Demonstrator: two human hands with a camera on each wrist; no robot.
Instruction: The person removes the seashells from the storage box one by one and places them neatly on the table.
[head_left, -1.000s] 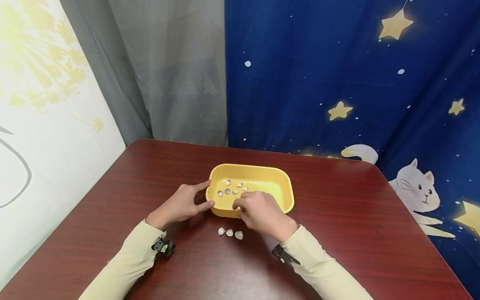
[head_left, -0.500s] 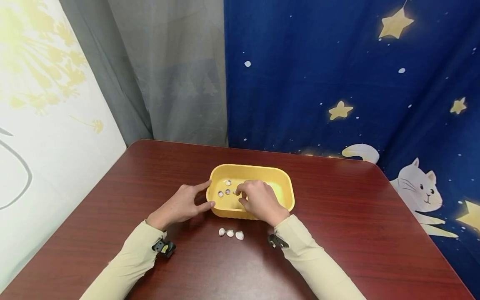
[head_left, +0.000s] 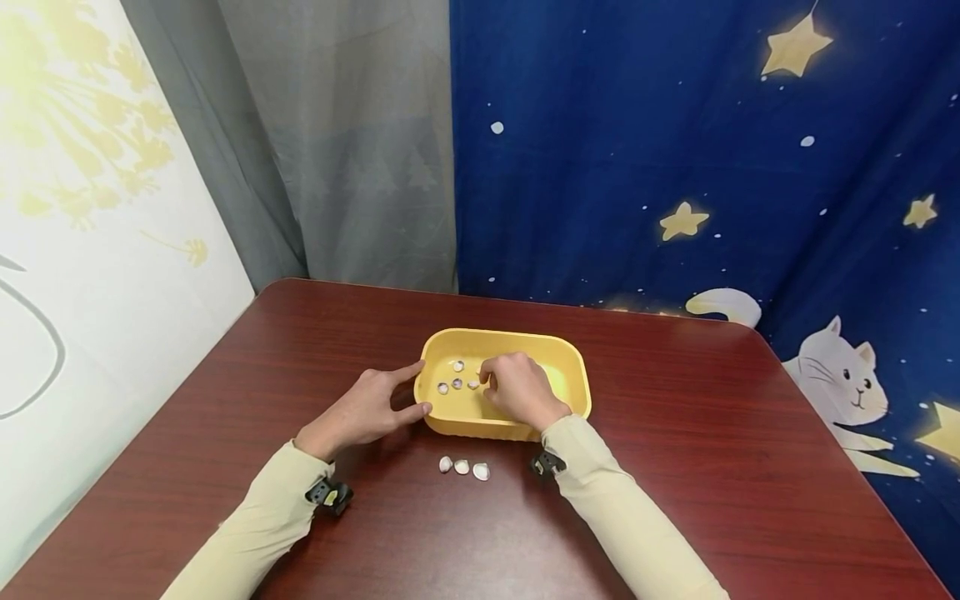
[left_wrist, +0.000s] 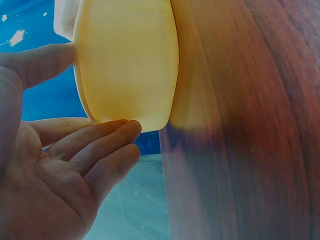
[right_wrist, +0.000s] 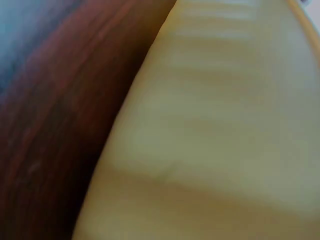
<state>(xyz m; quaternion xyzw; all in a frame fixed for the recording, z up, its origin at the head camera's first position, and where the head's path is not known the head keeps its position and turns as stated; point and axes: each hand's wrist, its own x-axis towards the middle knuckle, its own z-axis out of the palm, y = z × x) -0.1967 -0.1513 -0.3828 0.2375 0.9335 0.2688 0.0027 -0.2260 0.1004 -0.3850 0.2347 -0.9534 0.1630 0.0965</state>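
Observation:
In the head view my left hand point(head_left: 362, 412) rests at the left end of a yellow plastic bin point(head_left: 555, 340), thumb and index finger spread along its end wall. The left wrist view shows these fairly straight fingers touching the rim and side. My right hand point(head_left: 519, 387) reaches over the near rim, its fingers curled low inside the bin beside small white seashells point(head_left: 458, 367) with dark marks. A shell point(head_left: 478, 372) is partly covered by its fingertips; I cannot tell whether they pinch one. In the right wrist view only the bin's ribbed outer wall point(right_wrist: 210, 110) and table show.
Three more shells point(head_left: 462, 467) lie in a short row on the reddish-brown table point(head_left: 360, 542), in front of the bin. Behind the table hang a grey curtain point(head_left: 360, 167) and a blue starry curtain point(head_left: 585, 167). A pale patterned panel point(head_left: 90, 292) stands at the left.
My right hand has moved from the near rim deeper into the bin, away from me, now over the shells on the right of the group. The left hand has stayed in place.

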